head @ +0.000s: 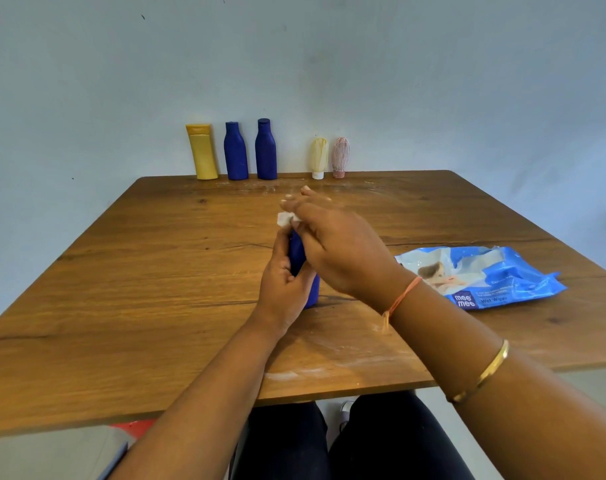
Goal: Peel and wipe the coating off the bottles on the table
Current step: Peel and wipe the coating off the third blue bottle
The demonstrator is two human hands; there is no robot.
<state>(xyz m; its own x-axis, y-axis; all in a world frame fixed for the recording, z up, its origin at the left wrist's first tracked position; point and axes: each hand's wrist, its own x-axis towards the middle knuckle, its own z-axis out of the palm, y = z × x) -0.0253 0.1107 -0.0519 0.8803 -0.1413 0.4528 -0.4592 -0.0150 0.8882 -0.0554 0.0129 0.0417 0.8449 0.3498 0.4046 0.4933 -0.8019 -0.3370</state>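
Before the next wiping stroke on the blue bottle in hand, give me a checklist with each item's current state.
1. Blue bottle held steady by left hand: ok.
2. Bottle base resting on table: ok.
3. White wipe pinched by right hand at the bottle top: ok.
4. Coating left on this bottle: cannot tell, hands cover most of it.
5. Wipes pack near the right hand: ok.
6. Five other bottles upright at the far edge, clear of the hands: ok.
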